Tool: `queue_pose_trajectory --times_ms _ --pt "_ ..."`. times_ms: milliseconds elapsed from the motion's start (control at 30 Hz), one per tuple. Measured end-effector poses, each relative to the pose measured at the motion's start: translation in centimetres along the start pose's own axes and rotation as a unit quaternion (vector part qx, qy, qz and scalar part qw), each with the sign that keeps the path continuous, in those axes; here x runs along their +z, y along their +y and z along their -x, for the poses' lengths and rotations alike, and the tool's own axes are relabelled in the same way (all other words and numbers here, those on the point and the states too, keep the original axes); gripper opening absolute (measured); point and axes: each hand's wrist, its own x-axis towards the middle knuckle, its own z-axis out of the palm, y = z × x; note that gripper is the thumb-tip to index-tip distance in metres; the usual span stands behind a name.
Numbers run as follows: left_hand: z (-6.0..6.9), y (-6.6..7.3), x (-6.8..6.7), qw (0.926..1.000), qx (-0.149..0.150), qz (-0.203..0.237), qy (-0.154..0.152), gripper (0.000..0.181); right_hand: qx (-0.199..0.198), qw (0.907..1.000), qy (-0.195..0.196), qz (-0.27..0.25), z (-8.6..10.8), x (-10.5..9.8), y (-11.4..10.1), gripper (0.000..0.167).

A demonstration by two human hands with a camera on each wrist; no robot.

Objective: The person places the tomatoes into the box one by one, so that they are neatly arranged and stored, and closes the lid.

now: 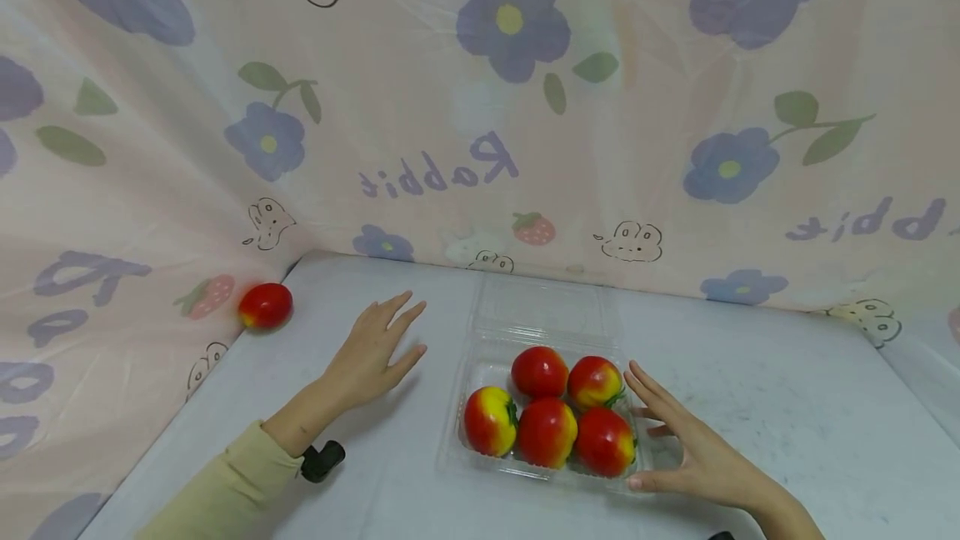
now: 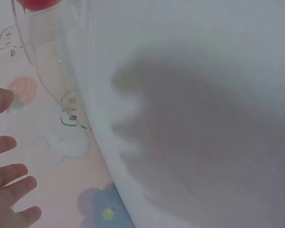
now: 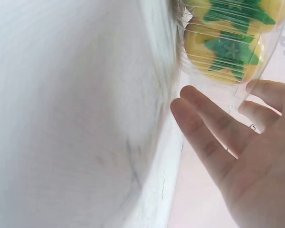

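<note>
A clear plastic clamshell box (image 1: pixel 491 372) stands on the white table with its lid (image 1: pixel 546 311) folded back. Inside it sit several shiny red-and-yellow tomatoes (image 1: pixel 547 432), whose star-shaped green tops (image 3: pixel 232 50) face the right wrist view. Along the box's right side is my right hand (image 1: pixel 693 448), fingers spread and slightly bent; whether the fingertips touch the box, I cannot tell. My left hand (image 1: pixel 371 354) hovers over the table left of the box, its fingers apart and nothing in them. Another tomato (image 1: pixel 266 306) lies alone at the far left.
Patterned cloth (image 1: pixel 420 107) rises behind the table and along its left side. The white tabletop (image 1: pixel 780 407) extends right of the box. A black device (image 1: pixel 322 462) is worn at my left wrist.
</note>
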Motion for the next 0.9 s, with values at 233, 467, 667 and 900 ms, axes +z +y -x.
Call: queue_pose_trajectory --times_ms 233,467,667,900 --pt "0.1 -1.2 0.0 0.9997 -0.006 -0.021 0.014 0.057 0.003 1.0000 -0.005 -0.003 -0.1 0.0 0.0 0.106" --pt "0.2 -2.8 -0.1 0.9984 -0.048 -0.027 0.010 0.057 0.012 0.9999 -0.008 -0.005 -0.1 0.0 -0.2 0.106" --pt "0.5 -4.0 -0.4 0.9966 -0.078 -0.023 0.011 0.057 0.002 1.0000 -0.004 -0.004 0.0 0.0 -0.1 0.106" --pt "0.8 -5.6 -0.8 0.9936 -0.109 -0.023 0.019 0.056 -0.001 1.0000 -0.001 -0.002 0.0 0.0 0.0 0.106"
